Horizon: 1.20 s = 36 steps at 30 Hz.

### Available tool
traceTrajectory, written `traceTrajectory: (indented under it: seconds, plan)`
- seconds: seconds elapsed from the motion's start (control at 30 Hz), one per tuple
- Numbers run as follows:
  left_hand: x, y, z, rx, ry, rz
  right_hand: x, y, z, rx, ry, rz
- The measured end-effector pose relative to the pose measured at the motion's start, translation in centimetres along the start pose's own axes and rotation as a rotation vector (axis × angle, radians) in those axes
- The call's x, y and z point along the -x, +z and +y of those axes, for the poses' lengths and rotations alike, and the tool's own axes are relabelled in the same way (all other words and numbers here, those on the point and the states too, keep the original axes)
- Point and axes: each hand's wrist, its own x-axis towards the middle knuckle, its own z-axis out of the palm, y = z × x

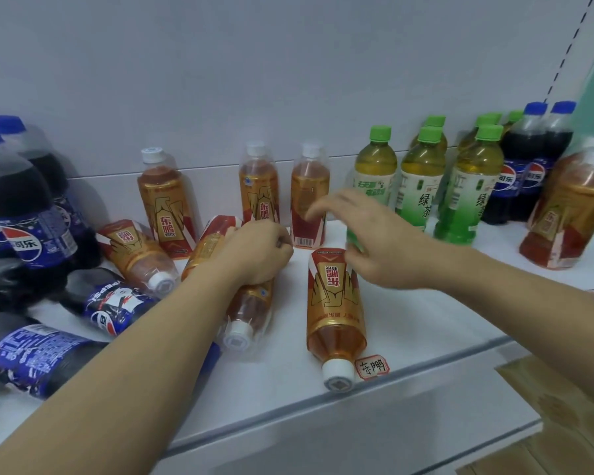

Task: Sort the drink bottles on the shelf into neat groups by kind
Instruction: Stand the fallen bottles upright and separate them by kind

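My left hand (254, 253) grips a gold-labelled energy drink bottle (244, 310) that lies on the white shelf (426, 310), cap toward me. My right hand (360, 234) hovers open above the shelf, fingers spread, over the base of another lying gold bottle (335, 310). Three gold bottles stand at the back (167, 207) (259, 186) (309, 197), and one more lies tilted on the left (136, 255). Several green tea bottles (422, 180) stand at the right. Cola bottles stand at the far left (31, 207) and far right (528, 166); two others lie at the front left (114, 303).
A gold bottle (563, 214) stands alone near the right edge. A small handwritten price tag (372, 366) sits on the shelf's front lip. Cardboard (563, 423) lies below at the lower right. A pale wall closes the back of the shelf.
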Motion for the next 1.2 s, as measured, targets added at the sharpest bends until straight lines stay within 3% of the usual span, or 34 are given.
traceTrajectory:
  seconds: [0.17,0.3,0.43,0.63,0.77,0.9,1.03,1.2]
  plan:
    - [0.2,-0.4,0.2,-0.016,-0.002,0.024,4.7,0.5,-1.7,0.15,-0.207,-0.383]
    - [0.5,-1.1,0.7,-0.063,0.022,0.09,5.6,1.4,-2.7,0.155,-0.37,-0.394]
    - [1.0,-2.6,0.9,-0.009,0.016,0.089,5.1,1.1,-2.3,0.182,-0.405,-0.347]
    - [3.8,-5.7,-0.5,0.064,-0.079,0.185,2.3,-0.1,-0.6,-0.324,-0.217,-0.096]
    - [8.0,-6.1,-3.2,-0.029,-0.146,0.185,-0.2,0.0,0.7,-0.559,-0.017,0.041]
    - [11.7,-6.8,-6.0,-0.116,-0.232,0.174,-1.8,0.4,2.2,-0.764,0.213,0.081]
    - [13.5,-5.9,-7.0,-0.093,-0.296,0.16,-2.2,0.5,3.4,-0.85,0.337,0.108]
    - [13.7,-5.1,-7.3,-0.065,-0.306,0.208,-2.1,1.1,4.0,-0.786,0.343,0.152]
